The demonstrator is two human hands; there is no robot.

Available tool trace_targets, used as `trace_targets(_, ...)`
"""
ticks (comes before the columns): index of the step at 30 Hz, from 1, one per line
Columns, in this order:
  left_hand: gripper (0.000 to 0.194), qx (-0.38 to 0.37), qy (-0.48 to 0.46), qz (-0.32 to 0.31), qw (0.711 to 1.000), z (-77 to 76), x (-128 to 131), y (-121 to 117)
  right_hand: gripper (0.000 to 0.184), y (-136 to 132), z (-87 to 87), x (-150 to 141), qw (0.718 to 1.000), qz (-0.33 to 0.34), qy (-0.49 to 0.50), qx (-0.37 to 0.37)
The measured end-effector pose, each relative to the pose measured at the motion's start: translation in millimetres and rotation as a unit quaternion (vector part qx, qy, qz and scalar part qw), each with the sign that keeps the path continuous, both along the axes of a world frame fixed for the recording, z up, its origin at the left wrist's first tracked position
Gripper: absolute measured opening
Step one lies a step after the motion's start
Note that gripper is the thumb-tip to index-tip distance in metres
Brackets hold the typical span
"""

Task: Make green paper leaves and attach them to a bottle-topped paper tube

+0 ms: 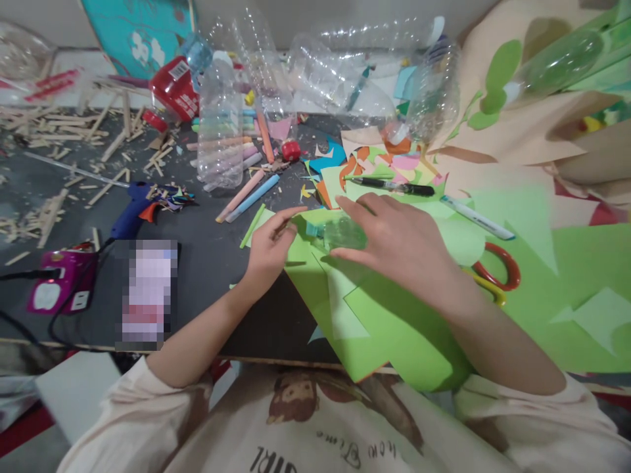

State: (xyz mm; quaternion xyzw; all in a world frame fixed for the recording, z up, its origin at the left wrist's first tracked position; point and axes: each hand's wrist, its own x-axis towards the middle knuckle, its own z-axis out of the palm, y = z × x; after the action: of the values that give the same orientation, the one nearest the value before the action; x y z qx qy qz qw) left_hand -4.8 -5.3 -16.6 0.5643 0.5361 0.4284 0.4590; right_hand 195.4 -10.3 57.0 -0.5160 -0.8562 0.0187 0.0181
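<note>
A small clear plastic bottle with a pale teal cap (312,229) lies on its side on bright green paper (365,348). Above and around its body, my right hand (399,240) has its thumb and fingers spread apart. The bottle shows in the gap between them; I cannot tell whether the hand touches it. Just left of the cap is my left hand (271,249), apart from the bottle, index finger stretched out and the other fingers partly curled and hidden. Nothing shows in it. Past the right hand lie a black marker (394,187) and a white-and-blue pen (478,218).
Red-and-yellow-handled scissors (513,269) lie on the right. On the left are a blue glue gun (131,210), a blurred-out phone (148,289) and a purple box with cords (62,282). Several large clear bottles (221,125), paper scraps (365,157) and wood sticks (54,125) cover the back.
</note>
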Motion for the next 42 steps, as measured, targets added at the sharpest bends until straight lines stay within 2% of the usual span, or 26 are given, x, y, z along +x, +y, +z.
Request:
trace_targets(3, 0.029, -0.061, -0.052, 0.014, 0.997, -0.5, 1, 2, 0.066, 7, 3.4, 10, 0.999, -0.030, 0.019, -0.011)
trace_targets(6, 0.037, -0.106, -0.119, 0.005, 0.987, 0.5, 4, 2, 0.056, 21, 5.0, 26, 0.994, -0.089, 0.057, -0.008)
trace_targets(8, 0.038, -0.114, -0.138, -0.001, 0.984, 2.6, 7, 0, 0.049, 35, 2.4, 38, 0.990, -0.095, 0.102, 0.019)
trace_targets(11, 0.035, -0.102, -0.122, -0.021, 0.987, 6.4, 9, -4, 0.044, 60, -8.1, 53, 0.988, -0.068, 0.131, 0.044)
trace_targets(13, 0.033, -0.091, -0.106, -0.027, 0.990, 8.5, 9, -7, 0.033, 78, -18.3, 57, 0.988, -0.050, 0.126, 0.075)
trace_targets(16, 0.029, -0.059, -0.084, -0.011, 0.995, 10.2, 7, -10, 0.034, 101, -34.1, 58, 0.986, -0.048, 0.104, 0.118)
trace_targets(18, 0.023, -0.011, -0.061, -0.004, 0.998, 10.4, 6, -11, 0.035, 110, -42.1, 56, 0.987, -0.039, 0.098, 0.122)
trace_targets(21, 0.011, 0.049, -0.004, -0.052, 0.997, 10.1, 5, -11, 0.020, 104, -46.8, 50, 0.979, -0.044, 0.117, 0.159)
trace_targets(23, 0.003, 0.049, 0.036, -0.106, 0.992, 9.3, 5, -11, 0.027, 89, -46.2, 45, 0.975, -0.061, 0.106, 0.184)
trace_targets(26, 0.021, 0.053, 0.088, -0.144, 0.984, 6.7, 6, -13, 0.030, 63, -46.0, 39, 0.986, -0.058, 0.076, 0.137)
trace_targets(29, 0.031, 0.098, 0.168, -0.157, 0.968, 3.0, 6, -14, 0.027, 51, -52.0, 40, 0.990, -0.072, 0.055, 0.105)
trace_targets(32, 0.033, 0.129, 0.244, -0.187, 0.943, 1.1, 6, -14, 0.025, 54, -61.2, 44, 0.992, -0.084, 0.043, 0.088)
trace_targets(36, 0.037, 0.093, 0.319, -0.237, 0.913, 3.8, 9, -13, 0.024, 62, -71.0, 43, 0.991, -0.104, 0.035, 0.075)
trace_targets(39, 0.040, 0.068, 0.376, -0.233, 0.894, 8.8, 13, -15, 0.024, 66, -75.7, 42, 0.988, -0.107, 0.060, 0.093)
trace_targets(42, 0.042, 0.058, 0.411, -0.218, 0.883, 12.7, 15, -17, 0.021, 68, -72.3, 42, 0.985, -0.109, 0.098, 0.089)
